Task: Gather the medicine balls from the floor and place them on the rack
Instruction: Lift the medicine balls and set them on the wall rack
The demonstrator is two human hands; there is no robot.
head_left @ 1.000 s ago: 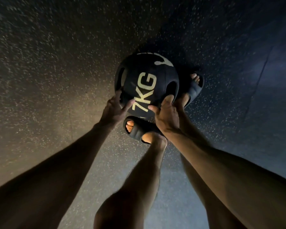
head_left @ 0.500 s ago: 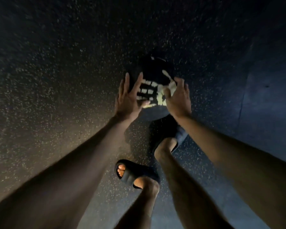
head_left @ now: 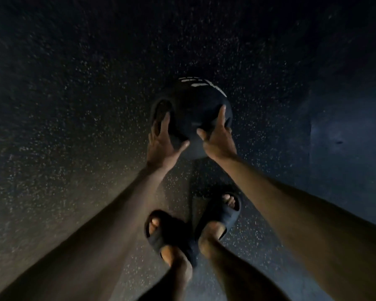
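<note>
We see a dark floor [head_left: 74, 127] flecked all over with pale specks, its left side in warmer light. Near the right edge a straight seam [head_left: 310, 148] borders a smoother bluish section [head_left: 345, 153]. A black medicine ball [head_left: 193, 109] sits mid-floor; contact underneath is hidden. Nearer us stand two dark sandals, left [head_left: 167, 233] and right [head_left: 224, 216].
</note>
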